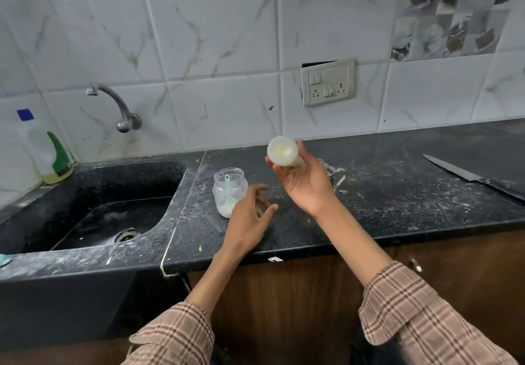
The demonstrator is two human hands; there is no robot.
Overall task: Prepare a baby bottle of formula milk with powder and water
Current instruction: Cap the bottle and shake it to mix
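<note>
Your right hand (pixel 304 183) has its grip clenched around the baby bottle (pixel 282 151), raised above the desk (pixel 397 188); your left hand (pixel 250 214), released, hovers beside the powder jar (pixel 228 191).

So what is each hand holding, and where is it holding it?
The right hand holds the baby bottle around its side, tipped with one end facing the camera. The left hand holds nothing; it hovers open beside the powder jar.
</note>
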